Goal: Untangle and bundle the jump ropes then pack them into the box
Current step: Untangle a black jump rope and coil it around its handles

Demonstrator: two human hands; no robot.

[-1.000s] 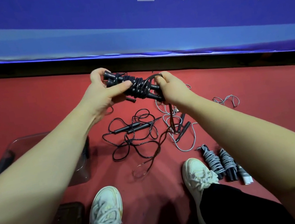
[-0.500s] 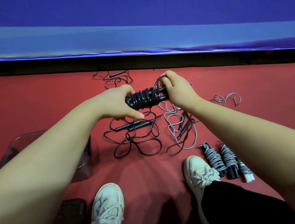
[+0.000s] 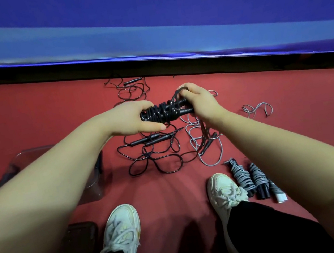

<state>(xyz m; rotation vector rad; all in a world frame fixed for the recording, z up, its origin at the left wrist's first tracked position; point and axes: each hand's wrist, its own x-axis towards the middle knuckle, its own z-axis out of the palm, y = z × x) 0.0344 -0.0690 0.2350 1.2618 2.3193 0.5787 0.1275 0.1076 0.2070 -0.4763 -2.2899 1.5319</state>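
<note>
Both hands hold a black jump rope bundle (image 3: 164, 111) above the red floor, its cord wound round the two handles. My left hand (image 3: 131, 119) grips the bundle's left end. My right hand (image 3: 198, 101) grips the right end and pinches a loop of the cord at the top. Below lie a loose black rope (image 3: 154, 150) and a loose grey rope (image 3: 206, 139), tangled together. Another loose black rope (image 3: 131, 88) lies near the wall. Two wound grey bundles (image 3: 249, 176) lie by my right shoe. A clear plastic box (image 3: 96, 182) stands at the left, mostly hidden by my left forearm.
A blue padded wall (image 3: 145, 30) borders the floor at the back. A short grey cord (image 3: 258, 109) lies at the right. A dark lid (image 3: 80, 235) rests by my left shoe (image 3: 121, 229); my right shoe (image 3: 225, 191) stands beside the grey bundles.
The bundle has come down from a raised, tilted pose to level. The trailing black cord has been taken up off the floor, and my right hand now pinches the last loop over the bundle.
</note>
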